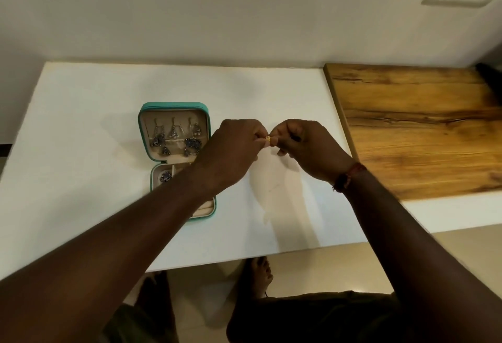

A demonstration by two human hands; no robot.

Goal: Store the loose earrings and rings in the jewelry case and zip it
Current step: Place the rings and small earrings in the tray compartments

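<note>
Left hand [233,147] and right hand [307,144] together pinch a small gold piece [268,139]; the open jewelry case [173,106] lies left of that pinch, nearer the left hand.

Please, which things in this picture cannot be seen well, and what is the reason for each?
- Head view: the gold piece is tiny, and the left hand and right hand pinching it partly cover it; ring or earring, unclear.
- Head view: the left forearm hides much of the jewelry case, lower half.
- Head view: the earrings in the lid are too blurred to count.
- Head view: a dark object is cut off at the right edge.
</note>
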